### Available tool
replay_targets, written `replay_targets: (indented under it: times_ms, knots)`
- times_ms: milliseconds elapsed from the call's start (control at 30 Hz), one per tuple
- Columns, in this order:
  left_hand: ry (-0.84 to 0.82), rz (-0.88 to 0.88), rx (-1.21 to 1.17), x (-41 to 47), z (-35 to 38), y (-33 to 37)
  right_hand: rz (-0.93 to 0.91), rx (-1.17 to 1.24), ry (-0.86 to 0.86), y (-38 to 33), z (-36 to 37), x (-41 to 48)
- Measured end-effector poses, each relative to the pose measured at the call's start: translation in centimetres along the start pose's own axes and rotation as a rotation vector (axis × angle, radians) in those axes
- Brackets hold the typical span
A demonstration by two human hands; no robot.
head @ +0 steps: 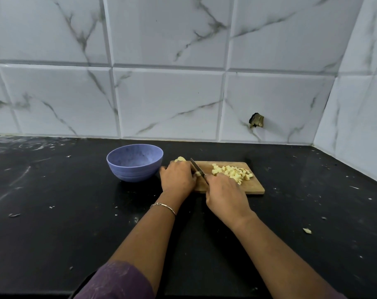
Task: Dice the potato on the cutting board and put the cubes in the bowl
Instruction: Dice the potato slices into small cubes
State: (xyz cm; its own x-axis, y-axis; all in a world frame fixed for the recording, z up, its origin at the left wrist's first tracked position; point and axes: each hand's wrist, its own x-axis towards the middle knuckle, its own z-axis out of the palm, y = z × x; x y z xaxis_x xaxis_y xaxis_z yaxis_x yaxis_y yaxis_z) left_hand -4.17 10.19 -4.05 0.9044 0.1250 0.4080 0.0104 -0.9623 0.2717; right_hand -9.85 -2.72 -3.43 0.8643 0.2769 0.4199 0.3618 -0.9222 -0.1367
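Centrally, scuffed black table (54,212) under marble-veined wall tiles (168,100); left hand (178,178), fingers curled, holds potato (180,159) on cutting board (254,188); right hand (224,190) fingers wrap knife (196,167); blue bowl (134,169) centre-left.

Light is soft, even and rather dim, with a cool cast. The tiles (168,100) carry a faint sheen without hard glare, and the black counter (54,201) swallows detail. A weak shadow sits under the bowl (134,162). Wide-angle distortion bends the grout lines near the edges, and the sleeve (116,281) looks soft.
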Motion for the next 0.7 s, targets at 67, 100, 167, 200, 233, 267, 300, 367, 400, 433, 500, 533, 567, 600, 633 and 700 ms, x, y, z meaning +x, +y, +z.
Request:
replay_targets:
  times_ms: [67, 100, 167, 200, 233, 267, 300, 367, 400, 433, 500, 533, 567, 600, 633, 700]
  knots:
    - [0.002, 0.001, 0.005, -0.02, -0.06, 0.04, 0.000, -0.001, -0.005, -0.02, 0.01, 0.03]
    - [0.004, 0.003, 0.010, -0.02, -0.07, 0.06, 0.000, -0.006, -0.009, -0.03, 0.01, 0.05]
    - [0.005, 0.004, 0.016, 0.03, -0.04, 0.07, -0.002, -0.012, -0.016, -0.06, -0.02, 0.09]
    - [0.005, 0.005, 0.019, 0.02, 0.00, 0.06, -0.004, -0.014, -0.019, -0.06, -0.01, 0.10]
    - [0.006, 0.006, 0.023, 0.03, 0.03, 0.03, -0.004, -0.017, -0.019, -0.07, 0.01, 0.11]
    - [0.009, 0.007, 0.026, 0.04, 0.10, -0.01, -0.004, -0.022, -0.018, -0.08, 0.03, 0.11]
    - [0.012, 0.009, 0.029, 0.06, 0.16, -0.03, -0.005, -0.026, -0.014, -0.09, 0.03, 0.11]
    - [0.019, 0.010, 0.030, 0.07, 0.20, -0.03, -0.008, -0.031, -0.011, -0.09, 0.04, 0.10]
    - [0.019, 0.011, 0.031, 0.10, 0.24, -0.04, -0.010, -0.036, -0.011, -0.09, 0.04, 0.09]
    - [0.018, 0.011, 0.031, 0.12, 0.25, -0.05, -0.012, -0.041, -0.012, -0.12, 0.01, 0.07]
    - [0.020, 0.012, 0.034, 0.16, 0.30, -0.06, -0.013, -0.051, -0.014, -0.15, -0.03, 0.07]
    - [0.023, 0.012, 0.037, 0.17, 0.33, -0.08, -0.014, -0.054, -0.013, -0.15, 0.00, 0.09]
    - [0.025, 0.014, 0.039, 0.18, 0.35, -0.07, -0.015, -0.057, -0.011, -0.16, 0.01, 0.11]
    - [0.028, 0.015, 0.039, 0.18, 0.38, -0.08, -0.016, -0.060, -0.010, -0.17, 0.02, 0.10]
    - [0.031, 0.015, 0.037, 0.18, 0.40, -0.09, -0.018, -0.061, -0.009, -0.20, 0.01, 0.11]
    - [0.031, 0.012, 0.033, 0.18, 0.43, -0.09, -0.020, -0.065, -0.009, -0.18, 0.00, 0.09]
